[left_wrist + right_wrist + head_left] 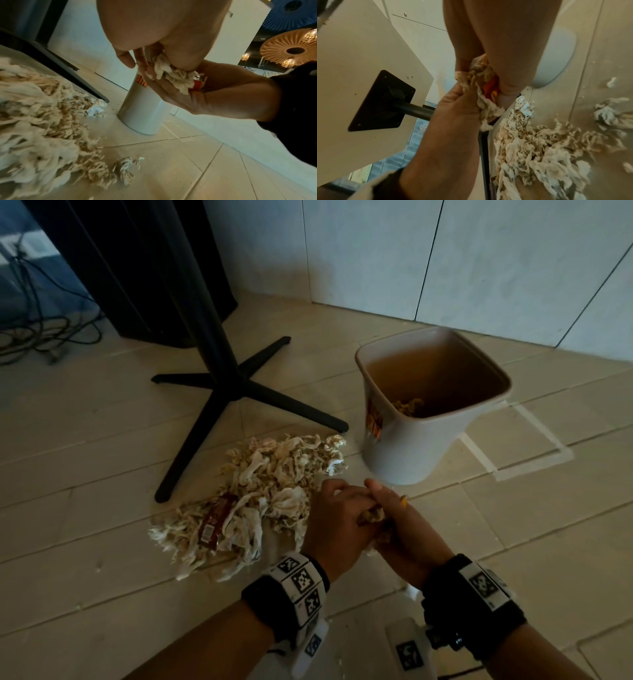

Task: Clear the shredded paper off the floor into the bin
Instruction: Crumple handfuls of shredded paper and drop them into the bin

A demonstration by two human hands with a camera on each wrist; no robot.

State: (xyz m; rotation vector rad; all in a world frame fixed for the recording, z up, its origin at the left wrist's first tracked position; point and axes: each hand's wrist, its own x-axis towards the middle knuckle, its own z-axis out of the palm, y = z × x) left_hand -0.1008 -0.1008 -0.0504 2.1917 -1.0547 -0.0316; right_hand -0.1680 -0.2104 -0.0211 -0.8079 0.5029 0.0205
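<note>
Shredded paper: cream and off-white strips and crumpled wads, heaped loosely on the tile floor, with a dark red wrapper lying on the heap's near left part. A small wad of the same paper, with a bit of orange-red in it, is pressed between the two palms; the left hand and right hand are cupped together around it, fingers fairly straight, just above the floor at the heap's right edge. The bin stands upright beside the heap's far right corner, mouth open, some shreds at its bottom. Bare tile lies between hands and bin. A black table base spreads its feet behind and left of the heap, one foot ending close to the bin. White tape marks the floor right of the bin; the wall runs behind.
</note>
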